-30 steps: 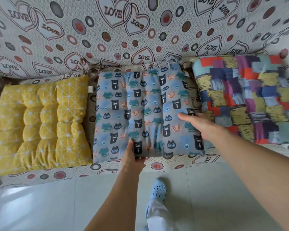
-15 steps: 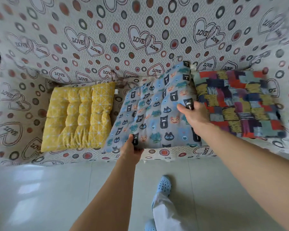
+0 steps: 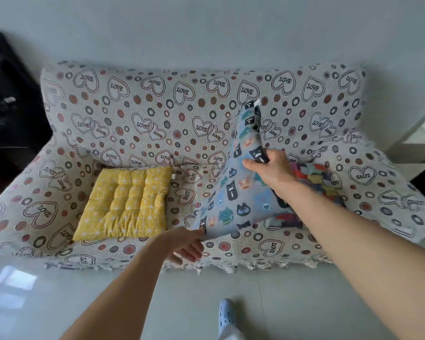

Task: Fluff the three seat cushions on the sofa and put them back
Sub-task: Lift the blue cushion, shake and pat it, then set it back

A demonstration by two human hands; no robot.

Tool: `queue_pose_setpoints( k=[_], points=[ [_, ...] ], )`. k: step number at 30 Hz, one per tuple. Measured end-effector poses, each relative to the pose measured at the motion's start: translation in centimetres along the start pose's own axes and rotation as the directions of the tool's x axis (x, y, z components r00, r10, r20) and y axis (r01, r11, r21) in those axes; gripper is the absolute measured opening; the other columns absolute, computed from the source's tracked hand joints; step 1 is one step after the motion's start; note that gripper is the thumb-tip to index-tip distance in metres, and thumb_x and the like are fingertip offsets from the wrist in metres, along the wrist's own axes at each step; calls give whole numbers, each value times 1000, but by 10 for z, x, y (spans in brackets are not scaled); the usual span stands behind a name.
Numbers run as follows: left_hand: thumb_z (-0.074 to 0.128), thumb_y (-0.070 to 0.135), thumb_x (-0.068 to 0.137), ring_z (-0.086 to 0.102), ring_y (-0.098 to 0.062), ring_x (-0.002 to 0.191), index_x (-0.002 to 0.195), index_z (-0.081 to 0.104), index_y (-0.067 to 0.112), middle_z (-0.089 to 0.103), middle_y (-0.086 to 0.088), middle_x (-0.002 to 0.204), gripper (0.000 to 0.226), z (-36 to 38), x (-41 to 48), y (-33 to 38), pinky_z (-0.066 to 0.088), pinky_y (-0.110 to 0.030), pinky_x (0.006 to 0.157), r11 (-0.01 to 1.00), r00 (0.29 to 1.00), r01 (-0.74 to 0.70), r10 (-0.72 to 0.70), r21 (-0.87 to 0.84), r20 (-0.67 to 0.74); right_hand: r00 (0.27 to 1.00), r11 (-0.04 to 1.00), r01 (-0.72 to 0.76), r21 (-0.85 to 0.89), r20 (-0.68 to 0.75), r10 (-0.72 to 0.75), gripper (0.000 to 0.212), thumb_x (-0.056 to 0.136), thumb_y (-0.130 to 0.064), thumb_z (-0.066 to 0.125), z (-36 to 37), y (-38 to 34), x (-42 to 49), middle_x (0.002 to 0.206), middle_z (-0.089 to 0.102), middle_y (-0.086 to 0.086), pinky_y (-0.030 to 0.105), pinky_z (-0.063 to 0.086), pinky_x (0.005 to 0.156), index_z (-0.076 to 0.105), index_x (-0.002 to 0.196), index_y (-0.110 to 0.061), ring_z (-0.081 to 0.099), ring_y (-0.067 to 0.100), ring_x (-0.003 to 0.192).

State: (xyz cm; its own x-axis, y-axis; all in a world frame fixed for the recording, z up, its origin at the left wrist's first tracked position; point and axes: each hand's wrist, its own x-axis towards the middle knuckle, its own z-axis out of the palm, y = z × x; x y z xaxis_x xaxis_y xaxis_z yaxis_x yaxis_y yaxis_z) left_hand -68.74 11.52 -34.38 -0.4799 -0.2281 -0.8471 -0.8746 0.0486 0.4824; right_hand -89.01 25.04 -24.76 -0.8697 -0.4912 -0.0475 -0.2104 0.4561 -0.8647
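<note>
The blue cat-print cushion (image 3: 241, 192) is lifted off the middle of the sofa (image 3: 142, 123) and stands nearly upright, its far corner up against the backrest. My left hand (image 3: 185, 246) grips its near lower corner at the seat's front edge. My right hand (image 3: 271, 169) grips its right edge higher up. The yellow cushion (image 3: 125, 204) lies flat on the left seat. The multicoloured patchwork cushion (image 3: 314, 180) lies on the right seat, mostly hidden behind my right arm and the blue cushion.
The sofa wears a cream cover with hearts and circles, fringed along its front edge (image 3: 231, 266). A dark piece of furniture (image 3: 8, 114) stands at the left. Pale tiled floor (image 3: 59, 303) lies in front, with my light blue shoe (image 3: 226, 312) on it.
The blue cushion has been raised from flat on the seat to nearly upright. Both hands kept hold of it, and my view has pulled back and up from the sofa.
</note>
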Motion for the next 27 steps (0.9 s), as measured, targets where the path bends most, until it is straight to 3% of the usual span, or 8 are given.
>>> queue_pose_setpoints(
  k=[4,8,12,15,18,23,25,27],
  points=[
    [47,37,97,71,-22,88,97,68,3,73,-11,95,40,4,-54,43,49,-42,98,940,933,-332,340,81,-121,996,987,82,-138,33,-79,25,72,-35,78,-39,-22,-31,67,67,-3,32,50,64,62,67,-17,64,21,66],
    [57,25,93,63,-14,73,116,64,14,69,-7,104,27,14,-112,94,57,-34,79,699,589,-699,681,147,-435,984,924,154,-349,137,-112,34,76,-36,77,-74,-46,-58,54,52,-6,28,37,57,51,60,-20,52,17,53],
    [60,16,90,65,-8,72,140,40,33,42,4,142,57,33,-161,134,55,-23,63,391,280,-828,909,403,-308,966,817,237,-526,218,-140,33,76,-37,77,-105,-67,-83,58,56,-7,28,36,57,53,60,-21,55,16,59],
    [64,25,87,58,-23,113,144,32,34,33,5,149,66,44,-174,153,55,-36,88,357,330,-698,930,621,-163,951,724,302,-621,250,-183,27,75,-41,76,-130,-77,-99,63,61,-7,27,39,58,57,66,-23,59,15,64],
    [67,36,83,62,-13,76,115,54,23,60,2,103,37,58,-181,159,49,-15,57,390,406,-656,904,646,-134,929,703,355,-617,314,-193,30,75,-37,77,-159,-77,-111,61,57,-4,27,34,54,54,64,-21,52,13,56],
    [65,32,87,54,-8,60,79,57,20,56,10,67,17,100,-194,169,36,-15,50,392,310,-654,919,647,-244,939,524,343,-779,298,-172,37,66,-60,73,-191,-78,-135,79,57,-10,33,41,68,52,80,-34,60,20,84],
    [64,32,87,52,-12,63,81,59,16,56,5,71,18,116,-204,177,40,-22,53,359,262,-632,933,687,-247,939,328,325,-887,262,-221,79,58,-74,69,-188,-80,-144,108,55,-2,39,43,79,46,116,-26,57,25,104],
    [63,27,88,52,-16,70,84,59,13,55,1,78,15,128,-214,184,45,-29,65,298,212,-629,954,718,-211,939,328,304,-894,222,-264,104,55,-76,70,-186,-80,-148,115,56,6,40,45,76,34,129,-12,59,27,100]
  ],
)
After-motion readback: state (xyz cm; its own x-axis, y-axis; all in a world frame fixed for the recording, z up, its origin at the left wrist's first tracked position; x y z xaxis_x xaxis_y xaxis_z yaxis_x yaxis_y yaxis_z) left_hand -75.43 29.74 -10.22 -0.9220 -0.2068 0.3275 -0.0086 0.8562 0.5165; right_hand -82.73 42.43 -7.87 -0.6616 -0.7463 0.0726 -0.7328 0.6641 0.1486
